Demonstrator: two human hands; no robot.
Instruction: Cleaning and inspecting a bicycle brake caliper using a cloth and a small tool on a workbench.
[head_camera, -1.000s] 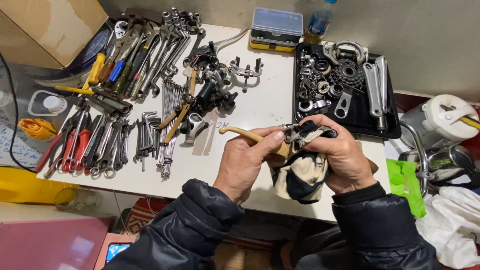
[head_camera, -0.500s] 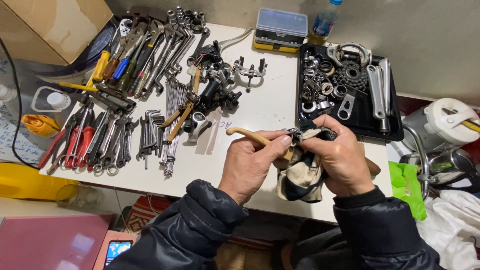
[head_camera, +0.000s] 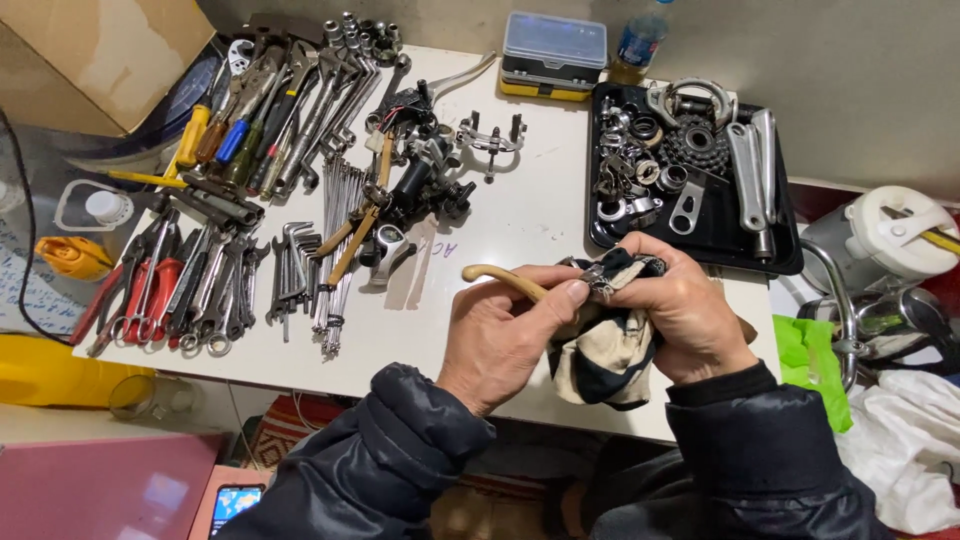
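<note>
Brake lever (head_camera: 500, 279), curved and tan, sits clamped in your left hand (head_camera: 505, 340) above the near edge of the white desk (head_camera: 520, 215). Your right hand (head_camera: 685, 315) grasps a striped rag (head_camera: 600, 355) pressed against the lever's metal end, near the black tray (head_camera: 720, 225) of parts.

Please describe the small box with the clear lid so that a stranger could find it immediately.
Find the white table, then its far edge, just left of the black parts tray. There sits the yellow box with a clear lid, beside a plastic bottle. It is the only closed container there.
</note>
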